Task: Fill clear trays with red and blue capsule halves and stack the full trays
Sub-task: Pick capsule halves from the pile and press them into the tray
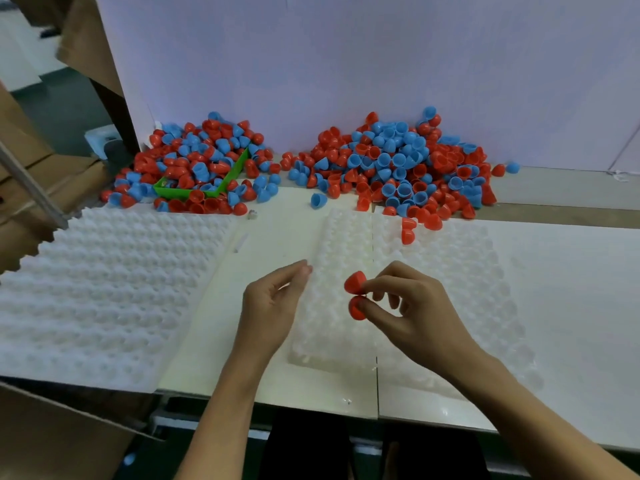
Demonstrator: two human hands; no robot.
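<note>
Far left: brown cartons (pixel 24 157) stacked beside the table, one open flap (pixel 69 410) at the near-left corner.

Left on the table: tray stack (pixel 104 289), dimpled, white-looking, one stack; its left edge is jagged and overhangs the table, its near edge runs to the table's near edge. Sheet count cannot be told.

Far left against the white backboard (pixel 346 64): left pile (pixel 201 161) of red and blue halves, too many to count. One green bin (pixel 207 187) sits in it, half buried, its near corner showing.

Centre: strip of bare table (pixel 270 230) between the tray stack and the clear tray. One stray blue half (pixel 318 200) lies there alone, near the far piles.

Left hand (pixel 273 306): fingers relaxed and apart, holding nothing, fingertips at the left edge of the clear tray (pixel 332 341). One such tray, long side running near to far, pockets bare where visible.

Right hand (pixel 412 313): pinches two red halves (pixel 356 296), one above the other, between thumb and fingers, over the tray's middle.

Far right: right pile (pixel 408 164), mixed red and blue, uncounted, spilling onto the tray's far end. Two loose reds (pixel 408 230) lie just near of it.

Right: open white table (pixel 571 289), free out to the frame edge.
</note>
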